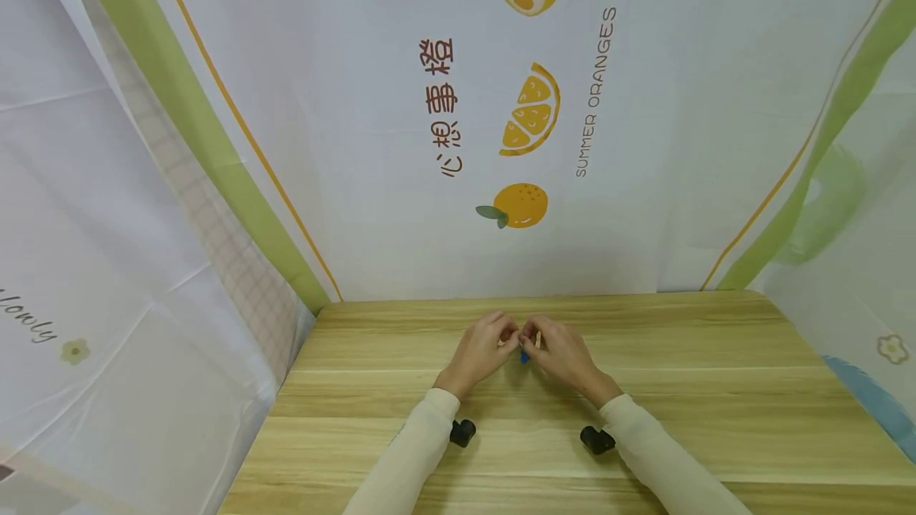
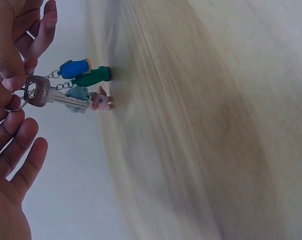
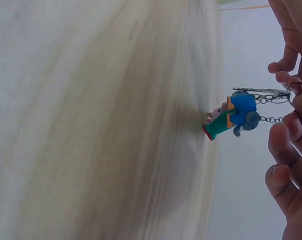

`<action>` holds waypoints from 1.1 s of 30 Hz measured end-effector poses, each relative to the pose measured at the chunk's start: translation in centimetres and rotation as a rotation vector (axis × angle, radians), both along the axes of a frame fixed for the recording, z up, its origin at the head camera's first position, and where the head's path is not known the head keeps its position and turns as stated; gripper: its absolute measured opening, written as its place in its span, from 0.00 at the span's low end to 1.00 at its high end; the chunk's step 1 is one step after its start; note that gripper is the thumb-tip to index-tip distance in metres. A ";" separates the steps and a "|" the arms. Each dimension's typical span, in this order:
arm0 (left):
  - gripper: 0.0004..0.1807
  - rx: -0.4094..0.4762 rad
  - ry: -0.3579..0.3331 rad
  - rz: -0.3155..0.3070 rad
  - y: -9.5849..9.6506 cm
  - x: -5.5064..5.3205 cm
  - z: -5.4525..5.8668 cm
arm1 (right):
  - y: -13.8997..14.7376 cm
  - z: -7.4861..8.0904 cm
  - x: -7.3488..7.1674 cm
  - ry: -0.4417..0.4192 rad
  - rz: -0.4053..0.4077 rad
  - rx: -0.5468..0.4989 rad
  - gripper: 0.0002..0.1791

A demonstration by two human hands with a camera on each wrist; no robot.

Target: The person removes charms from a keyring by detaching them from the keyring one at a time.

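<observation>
Both hands meet over the table, pinching a metal key ring (image 2: 23, 104) between thumbs and fingertips. My left hand (image 1: 478, 352) is on its left side; my right hand (image 1: 565, 354) is on the right, fingertips nearly touching. From the ring hangs a key (image 2: 38, 91) with a translucent head. Small figurine charms dangle beside it on short chains: a blue and green figure (image 3: 243, 109) with a grey head, and a pale blue and pink one (image 2: 101, 99) partly behind the key. In the head view the hands hide all but a blue bit of charm (image 1: 525, 357).
The wood-grain table (image 1: 358, 435) stretches beneath both arms. A white cloth (image 1: 372, 181) printed with oranges hangs behind its far edge, and more cloth hangs at either side. Black wrist-worn devices (image 1: 463, 432) show under the sleeves.
</observation>
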State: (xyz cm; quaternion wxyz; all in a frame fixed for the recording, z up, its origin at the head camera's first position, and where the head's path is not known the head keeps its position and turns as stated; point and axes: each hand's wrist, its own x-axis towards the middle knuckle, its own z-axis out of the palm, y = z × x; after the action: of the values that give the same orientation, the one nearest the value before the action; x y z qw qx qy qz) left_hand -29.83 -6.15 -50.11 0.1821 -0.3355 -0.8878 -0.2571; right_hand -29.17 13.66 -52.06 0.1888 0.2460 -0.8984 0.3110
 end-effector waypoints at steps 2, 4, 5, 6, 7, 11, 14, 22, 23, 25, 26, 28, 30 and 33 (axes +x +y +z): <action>0.04 -0.003 -0.013 0.000 0.0 0.0 0.0 | 0.0 0.1 0.1 -0.007 0.004 -0.004 0.06; 0.04 -0.007 -0.019 0.002 0.1 0.0 0.0 | 0.0 0.1 0.1 -0.012 0.007 -0.006 0.06; 0.04 -0.010 -0.019 0.002 0.1 0.0 0.0 | 0.0 0.1 0.1 -0.013 0.008 -0.006 0.06; 0.05 -0.013 -0.019 0.004 0.2 0.0 0.1 | 0.0 0.1 0.1 -0.014 0.009 -0.008 0.06; 0.05 -0.017 -0.015 0.007 0.2 0.0 0.1 | 0.1 0.1 0.1 -0.014 0.010 -0.009 0.06; 0.04 -0.031 0.011 0.010 0.3 -0.1 0.1 | 0.1 0.1 0.1 -0.007 0.011 -0.008 0.06; 0.04 -0.036 0.030 0.008 0.3 -0.1 0.0 | 0.1 0.1 0.1 -0.006 0.017 -0.016 0.06; 0.03 -0.033 0.023 0.015 0.2 -0.1 0.1 | 0.1 0.1 0.1 0.001 0.028 -0.026 0.07; 0.03 -0.032 0.018 0.020 0.1 -0.1 0.1 | 0.1 0.1 0.1 0.007 0.032 -0.027 0.07; 0.03 -0.035 0.015 0.032 0.0 -0.1 0.1 | 0.1 0.1 0.1 0.024 0.042 -0.026 0.07; 0.03 -0.034 0.015 0.037 0.0 -0.2 0.1 | 0.1 0.0 0.1 0.031 0.047 -0.026 0.07; 0.03 -0.033 0.020 0.042 -0.1 -0.2 0.1 | 0.1 0.0 0.1 0.041 0.056 -0.026 0.07; 0.03 -0.029 0.033 0.040 -0.2 -0.2 0.1 | 0.1 0.0 0.1 0.045 0.058 -0.025 0.07; 0.04 -0.024 0.046 0.037 -0.2 -0.3 0.0 | 0.2 0.0 0.1 0.038 0.056 -0.026 0.07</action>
State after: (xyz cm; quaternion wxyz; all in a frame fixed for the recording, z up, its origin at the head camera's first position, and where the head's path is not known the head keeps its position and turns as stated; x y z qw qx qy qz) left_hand -30.09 -6.35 -50.06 0.2031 -0.3272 -0.8923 -0.2355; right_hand -29.07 13.85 -52.08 0.2004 0.2742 -0.8833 0.3232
